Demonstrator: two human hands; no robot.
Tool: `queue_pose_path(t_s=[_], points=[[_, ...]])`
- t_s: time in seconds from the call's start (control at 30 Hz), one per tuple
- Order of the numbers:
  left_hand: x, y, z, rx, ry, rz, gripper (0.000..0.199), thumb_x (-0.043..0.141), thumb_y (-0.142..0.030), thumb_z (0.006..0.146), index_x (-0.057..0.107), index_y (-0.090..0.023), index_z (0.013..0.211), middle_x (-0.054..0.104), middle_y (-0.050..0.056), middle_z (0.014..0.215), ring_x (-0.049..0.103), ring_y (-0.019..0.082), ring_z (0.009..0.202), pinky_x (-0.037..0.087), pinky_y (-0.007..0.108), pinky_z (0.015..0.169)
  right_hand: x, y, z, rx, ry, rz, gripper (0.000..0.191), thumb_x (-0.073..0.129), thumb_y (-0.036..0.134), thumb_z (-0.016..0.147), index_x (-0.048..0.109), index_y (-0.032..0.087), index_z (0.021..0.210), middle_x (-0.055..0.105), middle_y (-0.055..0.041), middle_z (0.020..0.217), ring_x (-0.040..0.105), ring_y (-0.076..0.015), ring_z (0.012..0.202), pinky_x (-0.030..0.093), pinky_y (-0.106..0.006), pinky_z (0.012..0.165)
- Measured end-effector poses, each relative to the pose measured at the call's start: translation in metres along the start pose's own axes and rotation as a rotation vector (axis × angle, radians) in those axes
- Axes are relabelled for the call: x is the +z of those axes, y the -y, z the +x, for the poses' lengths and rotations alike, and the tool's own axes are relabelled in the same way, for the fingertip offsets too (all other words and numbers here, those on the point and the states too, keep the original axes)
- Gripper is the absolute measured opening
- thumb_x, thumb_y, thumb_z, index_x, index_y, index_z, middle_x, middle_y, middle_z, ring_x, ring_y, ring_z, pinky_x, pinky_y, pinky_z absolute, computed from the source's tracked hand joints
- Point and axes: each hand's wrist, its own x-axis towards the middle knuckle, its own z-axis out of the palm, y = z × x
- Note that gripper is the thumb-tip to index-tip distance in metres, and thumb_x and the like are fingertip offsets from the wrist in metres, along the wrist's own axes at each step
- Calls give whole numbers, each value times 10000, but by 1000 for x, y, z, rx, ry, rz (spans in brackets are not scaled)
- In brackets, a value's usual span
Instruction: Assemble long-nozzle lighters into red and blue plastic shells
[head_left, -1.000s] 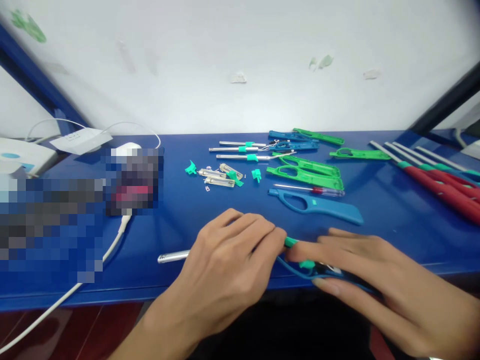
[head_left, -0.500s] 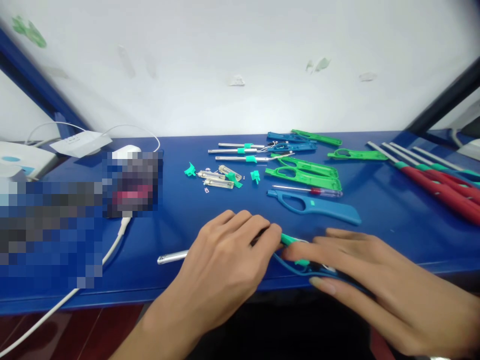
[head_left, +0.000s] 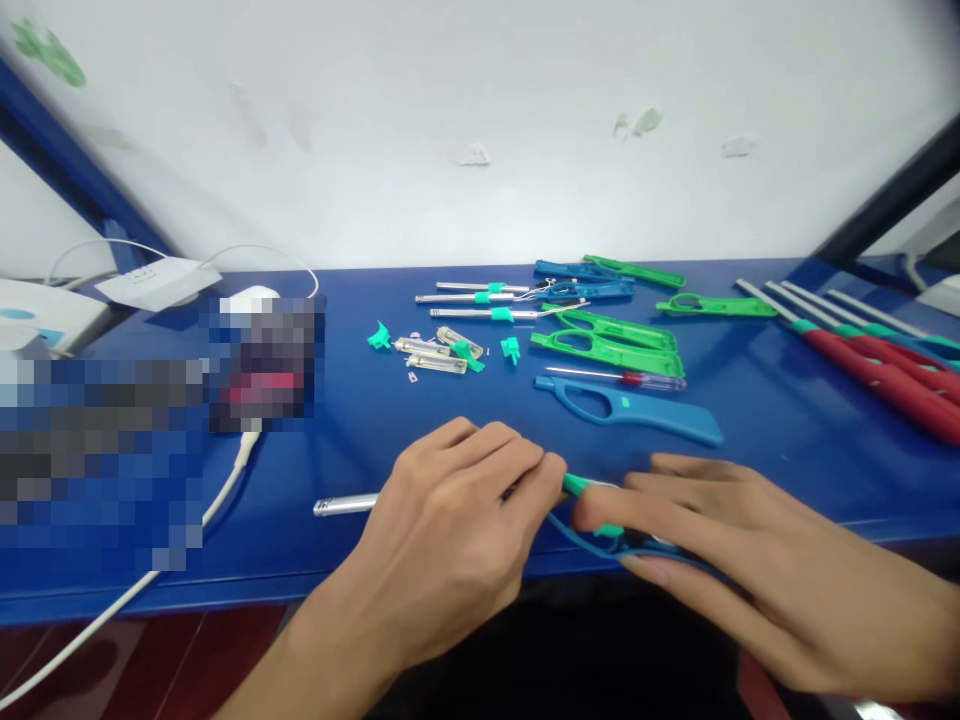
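At the table's front edge both hands grip one opened long-reach lighter. Its blue casing half [head_left: 581,540] shows below my fingers, with green inner parts [head_left: 609,530] in it. My left hand [head_left: 457,520] is closed round the front end, and the silver tube [head_left: 345,505] sticks out to its left. My right hand [head_left: 735,560] holds the handle end, thumb below and index finger over the green parts. Palms and fingers hide much of the lighter. Just beyond lies a blue casing half [head_left: 652,415], with a screwdriver [head_left: 652,382] behind it.
Clear fuel tanks [head_left: 439,363] and small green pieces [head_left: 380,336] lie mid-table. Silver tubes with wires [head_left: 480,314], green casing halves [head_left: 607,352] and blue casings [head_left: 585,290] are behind. Several red-handled lighters [head_left: 885,375] lie right. A white cable [head_left: 225,500] runs along the left.
Both hands keep their hold on the lighter. My right index finger has shifted slightly to the right over the green parts; the silver tube's end has tilted up a little.
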Motion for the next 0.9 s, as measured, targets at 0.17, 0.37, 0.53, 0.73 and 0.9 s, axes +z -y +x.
queue_pose_path(t_s=[0.17, 0.37, 0.53, 0.73, 0.9], points=[[1, 0, 1, 8, -34, 13, 235, 536, 14, 984, 740, -100, 971, 764, 38, 882, 744, 204, 832, 478, 366, 702, 0, 1, -1, 51, 11, 32, 640, 539, 344, 1057, 340, 430, 1659, 781, 16, 1333, 776, -278, 1149, 625, -464, 1016], [-1, -1, 1, -13, -30, 71, 190, 575, -59, 1029, 755, -122, 1019, 792, 39, 923, 740, 206, 791, 488, 363, 681, -17, 6, -3, 200, 31, 107, 682, 494, 463, 1053, 229, 414, 1679, 602, -10, 1581, 698, -312, 1296, 668, -432, 940], [0, -2, 3, 8, -65, 123, 236, 531, -35, 1039, 750, -118, 1010, 792, 47, 915, 735, 206, 773, 479, 346, 649, -15, 18, 9, 350, -1, 184, 434, 495, 462, 1068, 481, 380, 1494, 705, -54, 1419, 735, -300, 1193, 661, -406, 902], [1, -3, 4, 47, -52, 171, 283, 492, -4, 1022, 757, -94, 984, 793, 76, 903, 727, 233, 759, 475, 354, 606, 3, 33, 29, 436, -28, 237, 327, 556, 477, 1054, 493, 320, 1335, 743, -70, 1228, 754, -260, 1040, 633, -382, 809], [-1, -2, 2, 43, -29, 168, 290, 480, 9, 1011, 753, -88, 994, 792, 79, 905, 724, 237, 760, 485, 359, 601, 11, 32, 22, 356, -117, 191, 475, 636, 470, 1008, 435, 312, 1409, 736, -81, 1249, 750, -287, 1097, 628, -413, 867]])
